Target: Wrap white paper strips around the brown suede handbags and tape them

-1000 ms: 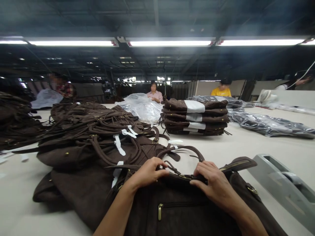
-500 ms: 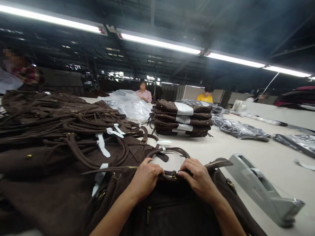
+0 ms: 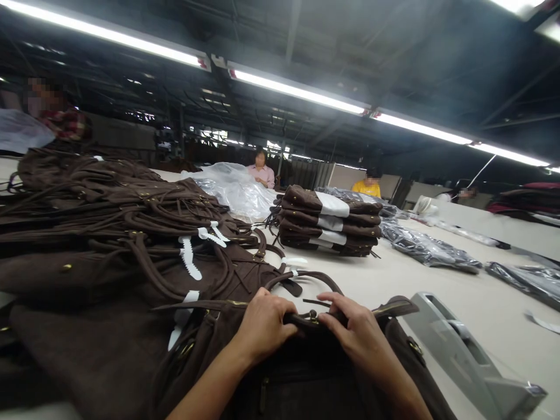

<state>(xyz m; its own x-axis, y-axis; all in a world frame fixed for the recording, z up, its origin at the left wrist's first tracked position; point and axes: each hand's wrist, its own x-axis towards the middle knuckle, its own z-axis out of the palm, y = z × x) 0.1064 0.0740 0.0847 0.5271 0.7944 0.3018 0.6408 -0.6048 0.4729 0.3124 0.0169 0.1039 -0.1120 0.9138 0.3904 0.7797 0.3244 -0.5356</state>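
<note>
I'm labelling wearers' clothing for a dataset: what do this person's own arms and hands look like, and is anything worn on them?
The left hand and right hand are both ungloved. The left forearm and right forearm are bare down to the picture's lower edge, with no sleeve, watch or bracelet showing. I cannot tell about rings.

Dark-brown bag (image 3: 315, 364), matte, suede-like, at near centre of scene. Top edge on far side, small brass-coloured fitting (image 3: 312, 318) at its middle. Handle (image 3: 319, 275) arched up on far side, white wrap (image 3: 294, 273) around it, left of arch's middle. Zipper-edged tabs (image 3: 397, 305) jutting out left and right. Near panel in deep shadow, zip pull (image 3: 264, 395) hanging at left. Brass-coloured ring (image 3: 415, 347) on right side.
</note>
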